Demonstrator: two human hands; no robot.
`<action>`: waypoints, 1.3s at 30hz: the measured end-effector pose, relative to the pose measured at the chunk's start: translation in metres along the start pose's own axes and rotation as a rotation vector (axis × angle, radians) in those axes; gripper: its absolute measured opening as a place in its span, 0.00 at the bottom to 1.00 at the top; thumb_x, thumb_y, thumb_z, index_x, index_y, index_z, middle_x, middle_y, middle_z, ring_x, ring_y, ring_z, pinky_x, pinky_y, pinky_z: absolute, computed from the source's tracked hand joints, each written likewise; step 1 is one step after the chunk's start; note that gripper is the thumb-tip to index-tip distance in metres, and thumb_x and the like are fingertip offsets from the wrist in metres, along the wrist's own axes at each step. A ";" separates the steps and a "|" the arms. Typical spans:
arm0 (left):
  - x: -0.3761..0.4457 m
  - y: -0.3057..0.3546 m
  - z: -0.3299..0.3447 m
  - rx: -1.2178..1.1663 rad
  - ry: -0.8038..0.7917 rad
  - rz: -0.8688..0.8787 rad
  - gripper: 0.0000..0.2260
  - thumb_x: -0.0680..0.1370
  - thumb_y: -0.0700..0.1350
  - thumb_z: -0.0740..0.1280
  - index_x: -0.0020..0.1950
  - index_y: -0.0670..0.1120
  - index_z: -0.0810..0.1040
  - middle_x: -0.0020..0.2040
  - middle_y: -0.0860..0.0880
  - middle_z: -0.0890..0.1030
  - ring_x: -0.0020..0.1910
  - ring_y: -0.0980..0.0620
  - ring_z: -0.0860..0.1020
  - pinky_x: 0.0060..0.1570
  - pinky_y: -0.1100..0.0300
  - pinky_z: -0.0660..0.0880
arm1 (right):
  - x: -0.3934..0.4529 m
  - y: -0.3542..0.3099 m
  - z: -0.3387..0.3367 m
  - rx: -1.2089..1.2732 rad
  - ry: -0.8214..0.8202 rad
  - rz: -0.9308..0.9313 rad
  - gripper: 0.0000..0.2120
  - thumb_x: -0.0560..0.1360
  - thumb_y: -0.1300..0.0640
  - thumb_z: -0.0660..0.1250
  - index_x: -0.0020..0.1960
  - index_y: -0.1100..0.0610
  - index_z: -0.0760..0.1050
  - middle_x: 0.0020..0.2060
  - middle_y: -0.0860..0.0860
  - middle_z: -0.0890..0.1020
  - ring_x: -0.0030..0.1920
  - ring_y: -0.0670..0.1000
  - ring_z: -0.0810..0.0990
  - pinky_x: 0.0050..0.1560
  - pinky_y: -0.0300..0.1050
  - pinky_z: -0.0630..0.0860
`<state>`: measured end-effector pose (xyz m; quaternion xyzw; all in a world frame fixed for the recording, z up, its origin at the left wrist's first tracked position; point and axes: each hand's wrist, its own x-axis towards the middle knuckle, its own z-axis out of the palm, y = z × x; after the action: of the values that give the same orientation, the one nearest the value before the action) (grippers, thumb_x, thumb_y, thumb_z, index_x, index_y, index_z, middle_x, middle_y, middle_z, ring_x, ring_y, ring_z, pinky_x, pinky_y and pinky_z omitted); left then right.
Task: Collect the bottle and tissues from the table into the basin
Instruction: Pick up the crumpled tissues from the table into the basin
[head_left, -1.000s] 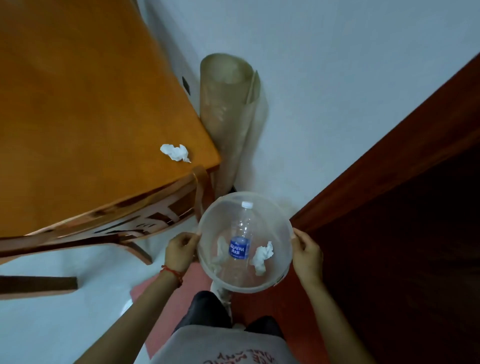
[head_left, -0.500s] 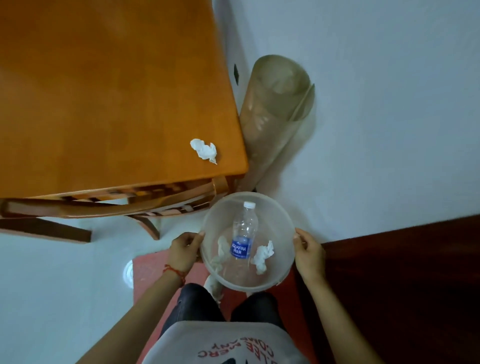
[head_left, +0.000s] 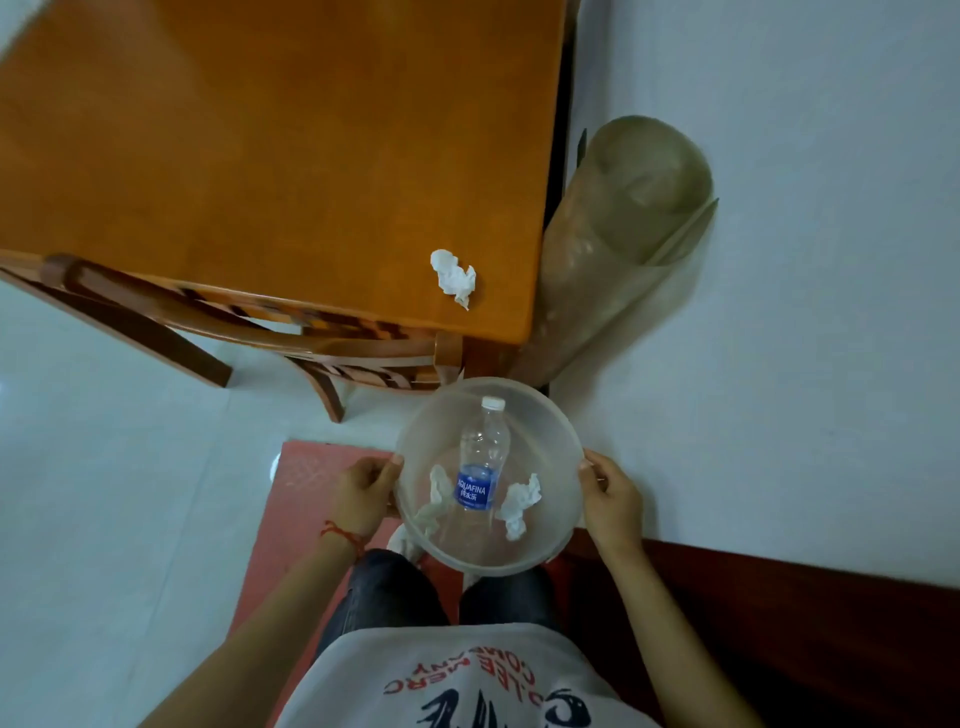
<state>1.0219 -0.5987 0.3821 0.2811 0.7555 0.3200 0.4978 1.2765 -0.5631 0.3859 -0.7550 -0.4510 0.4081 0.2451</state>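
Both hands, left (head_left: 361, 496) and right (head_left: 613, 499), gripped opposite rims of the basin (head_left: 550, 426). Inside lay the bottle (head_left: 480, 462) between two tissues (head_left: 519, 501). Farther off, one tissue (head_left: 454, 278) sat near the table (head_left: 260, 156) corner.

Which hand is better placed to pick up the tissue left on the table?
Probably the left hand: the tissue lies up and left of the basin; the right hand would cross over it.

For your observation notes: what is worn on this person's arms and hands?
Both forearms are bare, with no sleeves in view, and neither hand has a glove. The left hand has a thin red string bracelet at the wrist. The right hand and its wrist carry nothing visible.
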 end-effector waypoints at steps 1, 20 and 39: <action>-0.001 -0.002 0.001 0.012 0.006 0.002 0.11 0.77 0.45 0.60 0.45 0.37 0.75 0.34 0.44 0.78 0.31 0.49 0.77 0.23 0.68 0.75 | 0.003 0.001 -0.001 -0.005 -0.009 -0.004 0.13 0.77 0.58 0.61 0.60 0.60 0.76 0.54 0.57 0.82 0.51 0.52 0.78 0.52 0.43 0.72; -0.015 -0.028 -0.012 0.090 0.101 0.032 0.14 0.78 0.47 0.59 0.44 0.36 0.75 0.33 0.40 0.80 0.31 0.42 0.80 0.38 0.47 0.80 | 0.025 -0.055 0.006 0.036 0.009 -0.161 0.16 0.78 0.54 0.60 0.63 0.59 0.73 0.59 0.57 0.79 0.54 0.48 0.74 0.53 0.40 0.68; -0.016 -0.036 -0.012 0.058 0.159 0.040 0.10 0.78 0.45 0.60 0.45 0.39 0.76 0.34 0.47 0.79 0.27 0.55 0.80 0.26 0.64 0.78 | 0.150 -0.173 0.113 -0.327 -0.287 -0.698 0.21 0.76 0.55 0.63 0.68 0.56 0.67 0.69 0.55 0.70 0.69 0.55 0.66 0.66 0.52 0.67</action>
<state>1.0119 -0.6359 0.3671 0.2842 0.7958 0.3291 0.4214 1.1380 -0.3490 0.3921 -0.5213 -0.7685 0.3245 0.1801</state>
